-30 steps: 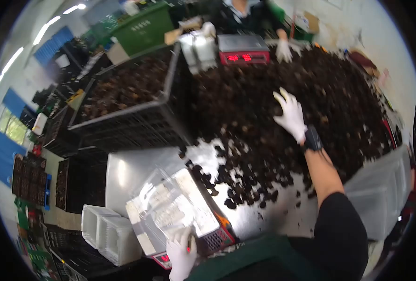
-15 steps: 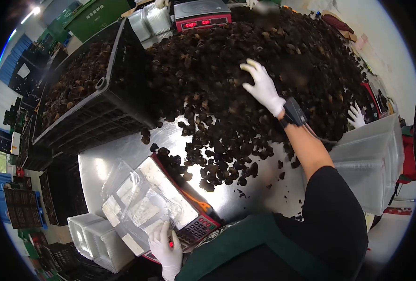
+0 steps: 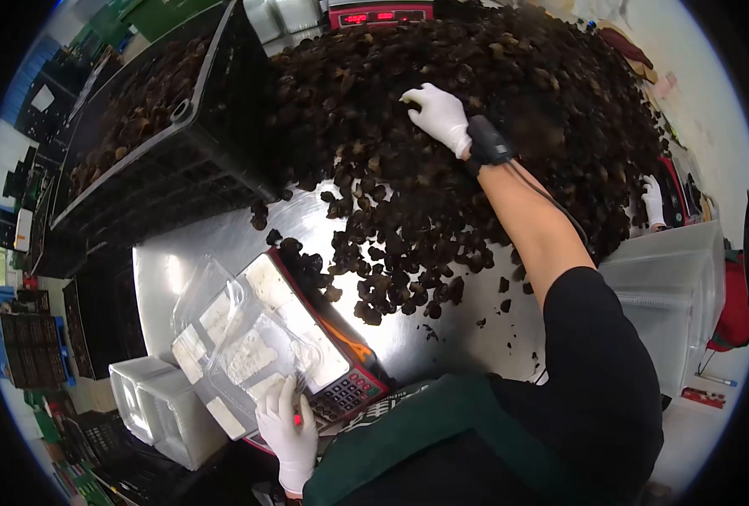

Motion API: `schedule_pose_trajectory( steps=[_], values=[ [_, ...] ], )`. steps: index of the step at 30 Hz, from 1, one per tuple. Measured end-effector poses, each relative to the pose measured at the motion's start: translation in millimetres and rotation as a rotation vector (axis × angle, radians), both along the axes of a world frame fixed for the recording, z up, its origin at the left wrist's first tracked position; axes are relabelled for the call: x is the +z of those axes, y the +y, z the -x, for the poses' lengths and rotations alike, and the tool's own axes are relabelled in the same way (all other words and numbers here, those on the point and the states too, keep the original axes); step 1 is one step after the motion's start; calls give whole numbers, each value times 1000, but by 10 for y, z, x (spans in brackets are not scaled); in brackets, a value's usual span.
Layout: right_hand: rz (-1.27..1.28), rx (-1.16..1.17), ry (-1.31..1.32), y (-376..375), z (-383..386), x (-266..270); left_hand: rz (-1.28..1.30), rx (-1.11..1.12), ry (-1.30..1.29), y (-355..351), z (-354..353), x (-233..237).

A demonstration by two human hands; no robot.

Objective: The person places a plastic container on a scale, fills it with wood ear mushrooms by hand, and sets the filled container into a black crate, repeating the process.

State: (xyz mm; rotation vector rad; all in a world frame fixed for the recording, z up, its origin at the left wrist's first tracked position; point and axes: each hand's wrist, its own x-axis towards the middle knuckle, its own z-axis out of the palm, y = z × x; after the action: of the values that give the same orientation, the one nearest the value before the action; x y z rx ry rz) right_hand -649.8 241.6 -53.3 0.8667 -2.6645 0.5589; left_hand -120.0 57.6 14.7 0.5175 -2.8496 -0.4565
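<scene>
My left hand (image 3: pixel 287 432), in a white glove, grips the near edge of an open clear plastic box (image 3: pixel 248 333) with its fingers bent. The box lies on a red-framed digital scale (image 3: pixel 288 308) whose keypad faces me. My right hand (image 3: pixel 439 116), also gloved, reaches over a large heap of dark brown, curled dried pieces (image 3: pixel 492 67) that resemble mushrooms. Its fingers are curved, with a gap to the thumb, and nothing shows between them. A dark device is strapped to that wrist.
A black crate (image 3: pixel 180 160) full of similar pieces stands left on the metal table (image 3: pixel 189 236). Stacked clear boxes stand at lower left (image 3: pixel 163 409) and right (image 3: pixel 665 295). Another scale (image 3: pixel 381 14) sits at the back. Another person's gloved hand (image 3: pixel 653 201) is at right.
My right hand has moved left and away from me over the heap, its fingers curling in from a wider spread. My left hand stays at the box. The camera view has shifted slightly.
</scene>
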Motion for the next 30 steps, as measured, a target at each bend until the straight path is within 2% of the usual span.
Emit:
schedule_pose_trajectory(
  steps=[2,4,5,7,8,11,12,16,19,20,21,23,25,27,29,30],
  values=[
    [237,11,-8,29,27,-33,-18,-10,1,14,12,59],
    [370,95,-202,57,-85,84,-73,2,30,7,-26,91],
    [451,148,-317,59,-203,140,-77,21,88,-13,-60,93],
    [704,216,-708,17,-477,257,-85,64,200,-81,-131,102],
    [821,247,-912,-7,-621,311,-10,100,205,-137,-149,135],
    [946,219,-1294,-175,-1051,467,22,236,298,-372,-151,127],
    [912,152,-1382,-244,-1243,623,23,268,288,-449,-162,97],
    [962,377,-1601,-600,-1724,828,-9,303,197,-529,-134,50],
    [963,543,-1573,-978,-2156,940,3,288,196,-502,-115,10],
    [839,668,-1600,-1062,-2247,1001,-7,297,215,-472,-94,25],
    [750,644,-1626,-1136,-2419,1159,-45,310,243,-461,-84,6],
    [662,832,-1594,-1342,-2733,1225,-100,297,241,-465,-89,-29],
    [491,1025,-1418,-1567,-2933,1028,-111,280,238,-456,-86,-42],
    [331,1174,-1444,-1618,-3186,1005,-279,312,284,-423,-89,-99],
    [161,1246,-584,-1634,-3380,789,-291,290,298,-420,-84,-100],
    [13,1172,-423,-1615,-3499,787,-339,299,302,-390,-56,-62]
  ],
)
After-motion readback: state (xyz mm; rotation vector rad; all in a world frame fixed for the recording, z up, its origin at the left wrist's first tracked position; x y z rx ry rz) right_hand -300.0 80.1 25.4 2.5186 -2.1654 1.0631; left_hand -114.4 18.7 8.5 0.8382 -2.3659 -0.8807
